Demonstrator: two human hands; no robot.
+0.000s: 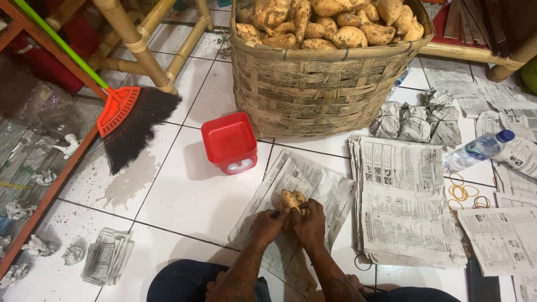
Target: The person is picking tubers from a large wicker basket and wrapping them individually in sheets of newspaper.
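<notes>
My left hand (269, 223) and my right hand (311, 221) are together low in the middle, both closed around a few small sweet potatoes (291, 199) whose tips stick out above my fingers. They rest over a spread sheet of newspaper (327, 187) on the white tiled floor. Behind it stands a large woven bamboo basket (313, 89) piled full of sweet potatoes (330, 22).
A red kitchen scale (230, 142) sits left of the sheet. A red-headed broom (131, 126) leans at left. A stack of newspaper (405, 201), wrapped paper bundles (417, 120), a plastic water bottle (478, 150) and rubber bands (464, 193) lie at right. Crumpled paper (103, 257) lies lower left.
</notes>
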